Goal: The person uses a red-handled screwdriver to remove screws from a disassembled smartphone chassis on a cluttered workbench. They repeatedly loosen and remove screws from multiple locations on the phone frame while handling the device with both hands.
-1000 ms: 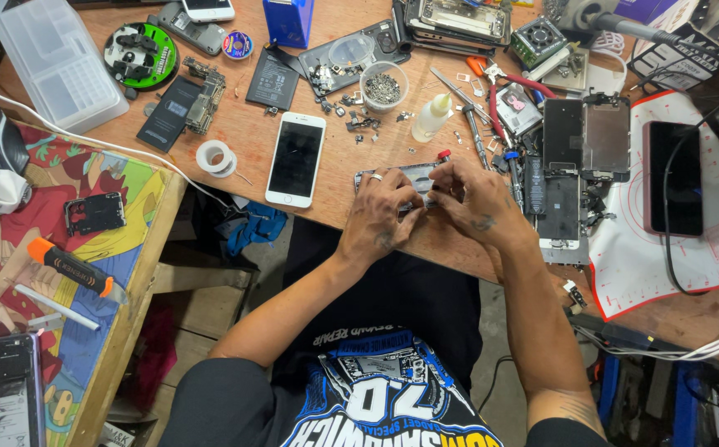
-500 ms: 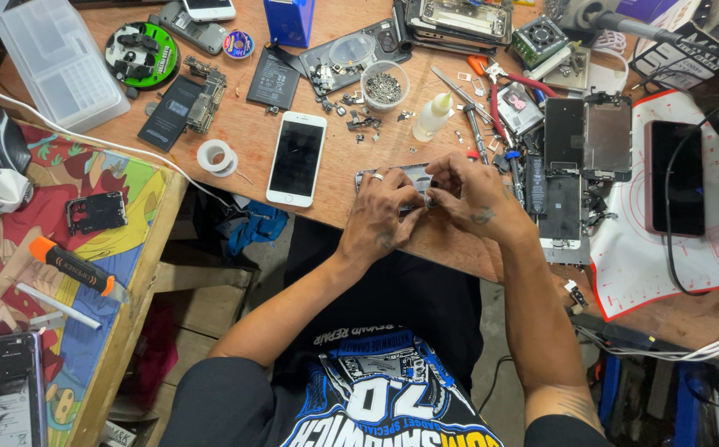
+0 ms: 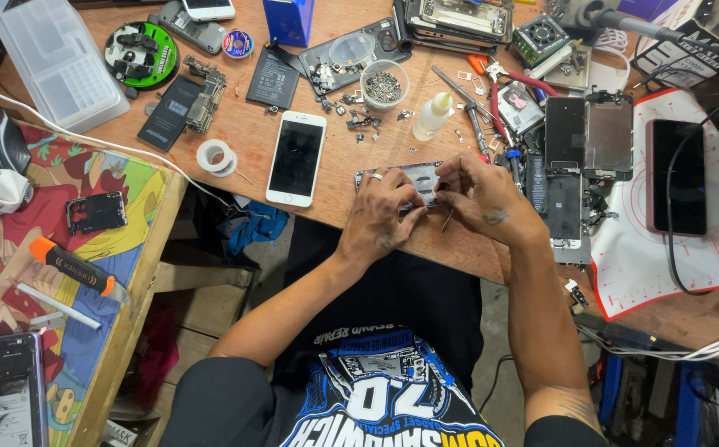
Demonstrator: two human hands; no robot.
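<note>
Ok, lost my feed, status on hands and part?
Both hands, left hand and right hand, on opened phone frame. White phone left, glue bottle beyond; neither blocking.

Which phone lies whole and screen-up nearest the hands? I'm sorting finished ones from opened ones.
The white phone, just beside the left hand. The dark phone on the red-edged mat is farther off.

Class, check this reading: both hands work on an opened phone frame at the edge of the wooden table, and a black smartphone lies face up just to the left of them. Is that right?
Not quite. The smartphone lying face up beside the left hand is white with a dark screen, not black, as the head view shows. The rest holds: both hands, the right hand too, work on the opened phone frame at the edge of the wooden table.
</note>
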